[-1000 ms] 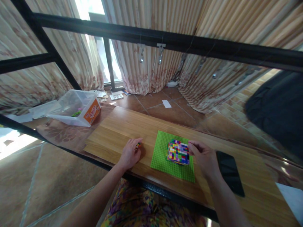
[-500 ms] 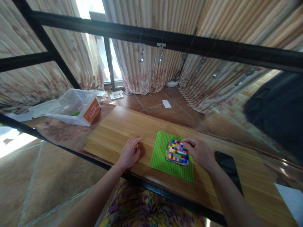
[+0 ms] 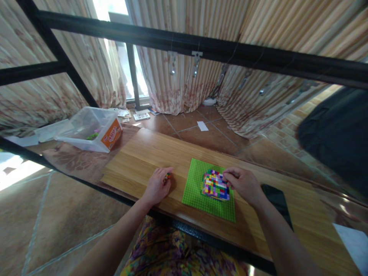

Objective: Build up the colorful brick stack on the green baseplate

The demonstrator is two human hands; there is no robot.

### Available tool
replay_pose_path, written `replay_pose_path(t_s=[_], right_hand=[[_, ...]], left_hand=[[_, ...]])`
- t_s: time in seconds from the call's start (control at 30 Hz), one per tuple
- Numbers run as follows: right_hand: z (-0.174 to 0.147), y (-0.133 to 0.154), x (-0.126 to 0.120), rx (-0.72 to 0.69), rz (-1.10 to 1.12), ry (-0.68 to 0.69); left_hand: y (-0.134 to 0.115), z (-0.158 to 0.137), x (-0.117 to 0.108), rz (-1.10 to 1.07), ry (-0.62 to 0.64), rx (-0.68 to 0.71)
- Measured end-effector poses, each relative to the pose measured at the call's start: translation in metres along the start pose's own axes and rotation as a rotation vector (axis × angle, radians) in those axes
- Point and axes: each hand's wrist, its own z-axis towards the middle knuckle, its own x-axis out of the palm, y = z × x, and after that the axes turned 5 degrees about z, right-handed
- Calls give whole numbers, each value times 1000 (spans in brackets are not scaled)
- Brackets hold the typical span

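Note:
A block of small multicoloured building bricks stands on a green studded baseplate on the wooden board. My right hand is at the block's far right edge, thumb and forefinger pinched together at its top. Whatever lies between those fingertips is too small to make out. To the left of the baseplate, my left hand rests on the board with its fingers curled round a few loose building bricks. Only some orange, green and red bits of them show beside the thumb.
A black phone lies right of my right forearm. At the far left sits a clear plastic bin with an orange label and some green and pink pieces inside. A dark metal bar crosses above the board. White paper lies at the right.
My right hand has shifted very slightly to the right along the block's edge, fingers still pinched. My left hand stays where it was.

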Motion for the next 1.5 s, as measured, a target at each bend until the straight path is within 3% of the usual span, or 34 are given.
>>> replay_pose_path(t_s=[0.27, 0.73, 1.0, 1.17, 1.37, 1.5], right_hand=[[7, 9, -5, -125, -139, -5], [6, -11, 7, -59, 15, -91], [6, -11, 5, -66, -14, -85], [10, -9, 1, -136, -82, -1], [11, 0, -2, -245, -197, -3], [12, 3, 0, -241, -217, -5]], left_hand=[[1, 0, 0, 12, 2, 19], [1, 0, 1, -1, -4, 13], [2, 0, 2, 15, -5, 15], [2, 0, 1, 22, -4, 23], [1, 0, 1, 18, -3, 16], [2, 0, 1, 11, 1, 13]])
